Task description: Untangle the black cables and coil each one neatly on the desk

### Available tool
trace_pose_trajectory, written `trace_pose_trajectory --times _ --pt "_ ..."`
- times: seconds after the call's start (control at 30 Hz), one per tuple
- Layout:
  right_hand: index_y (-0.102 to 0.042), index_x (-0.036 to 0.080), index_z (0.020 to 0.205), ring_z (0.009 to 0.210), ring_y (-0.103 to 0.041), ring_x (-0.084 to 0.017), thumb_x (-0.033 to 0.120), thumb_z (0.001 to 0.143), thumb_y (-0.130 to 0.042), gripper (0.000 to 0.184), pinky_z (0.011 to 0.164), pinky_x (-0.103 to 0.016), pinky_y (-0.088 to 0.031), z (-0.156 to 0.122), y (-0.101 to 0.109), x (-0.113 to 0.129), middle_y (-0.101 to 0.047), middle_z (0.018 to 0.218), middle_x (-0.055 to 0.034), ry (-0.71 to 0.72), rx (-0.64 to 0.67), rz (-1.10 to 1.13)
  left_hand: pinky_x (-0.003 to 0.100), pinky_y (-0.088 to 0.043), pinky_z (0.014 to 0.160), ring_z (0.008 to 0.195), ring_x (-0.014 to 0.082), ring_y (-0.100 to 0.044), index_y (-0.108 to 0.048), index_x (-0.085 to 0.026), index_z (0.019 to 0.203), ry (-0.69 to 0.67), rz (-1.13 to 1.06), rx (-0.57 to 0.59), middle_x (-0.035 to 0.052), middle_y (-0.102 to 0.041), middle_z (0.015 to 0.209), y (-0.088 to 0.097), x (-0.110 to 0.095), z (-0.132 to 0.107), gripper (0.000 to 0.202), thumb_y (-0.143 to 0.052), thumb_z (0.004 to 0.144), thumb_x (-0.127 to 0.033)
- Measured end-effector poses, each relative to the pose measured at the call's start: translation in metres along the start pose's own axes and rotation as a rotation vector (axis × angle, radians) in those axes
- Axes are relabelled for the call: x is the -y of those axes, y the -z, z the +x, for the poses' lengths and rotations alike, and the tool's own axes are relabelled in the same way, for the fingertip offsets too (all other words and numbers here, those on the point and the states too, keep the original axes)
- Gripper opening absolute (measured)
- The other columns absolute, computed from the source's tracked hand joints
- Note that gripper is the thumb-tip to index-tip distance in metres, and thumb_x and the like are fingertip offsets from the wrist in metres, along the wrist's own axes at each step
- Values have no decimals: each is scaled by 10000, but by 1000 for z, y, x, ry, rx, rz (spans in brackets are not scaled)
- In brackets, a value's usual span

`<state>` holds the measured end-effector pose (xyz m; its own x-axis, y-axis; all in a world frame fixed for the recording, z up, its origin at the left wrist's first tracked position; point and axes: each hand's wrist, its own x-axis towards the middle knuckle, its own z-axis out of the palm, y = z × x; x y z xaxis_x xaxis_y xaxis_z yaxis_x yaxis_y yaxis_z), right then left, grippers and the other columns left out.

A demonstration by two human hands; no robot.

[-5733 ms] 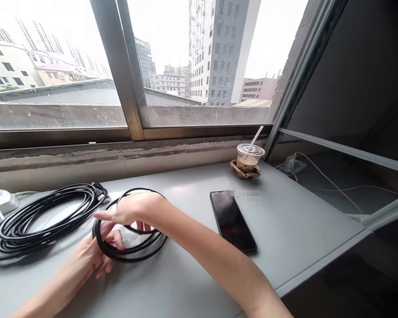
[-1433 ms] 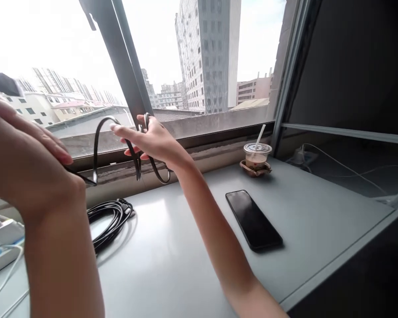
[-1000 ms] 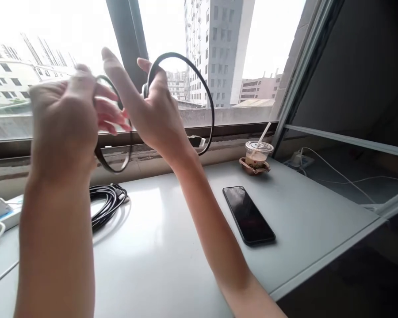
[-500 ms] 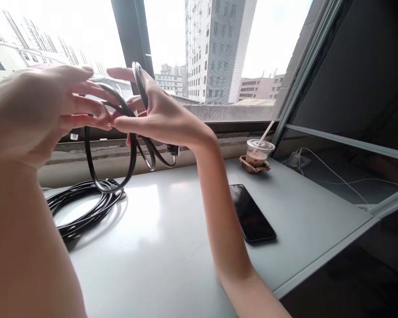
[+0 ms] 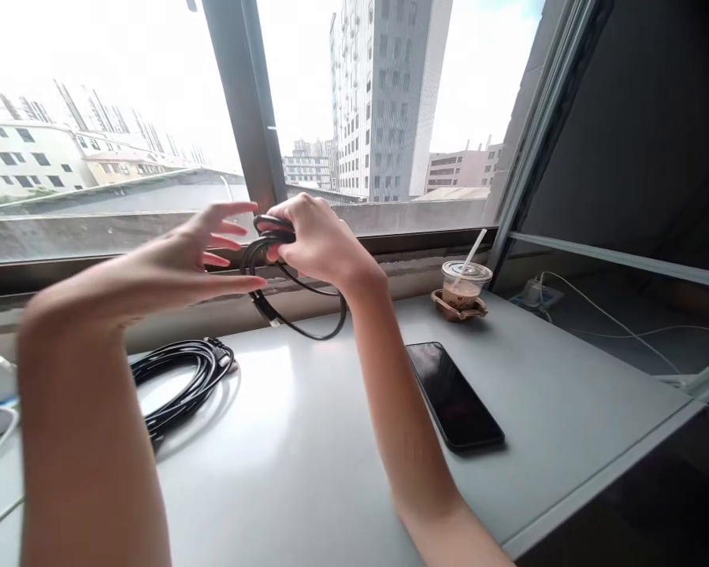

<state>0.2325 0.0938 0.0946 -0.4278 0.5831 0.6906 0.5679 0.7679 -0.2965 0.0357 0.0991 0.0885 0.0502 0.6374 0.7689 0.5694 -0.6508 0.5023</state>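
You've got a black phone [image 5: 458,398] flat on your desk [image 5: 295,472], a lidded cup [image 5: 464,290] in a brown holder [image 5: 458,313] near the window [image 5: 242,94], buildings [image 5: 390,110] outside.

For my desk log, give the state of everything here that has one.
Looped cable: raised above the desk
Right hand: gripping it
Left hand: open
Coiled cable: lying flat
Phone: face up, screen dark
Cup: lidded, straw in, upright in its holder
White adapter: seemingly plugged in
Window: unclear whether shut
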Motion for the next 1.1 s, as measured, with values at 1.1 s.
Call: trace_pose_trajectory --times 1.1 --pt "-552 179 1009 476 -628 -93 200 880 -395 205 465 -182 -493 -8 22 35 -624 589 38 -175 -531 815 175 -231 303 263 37 -269 -249 -168 409 291 -940 -167 -73 -201 310 -18 -98 -18 483 -511 813 -206"
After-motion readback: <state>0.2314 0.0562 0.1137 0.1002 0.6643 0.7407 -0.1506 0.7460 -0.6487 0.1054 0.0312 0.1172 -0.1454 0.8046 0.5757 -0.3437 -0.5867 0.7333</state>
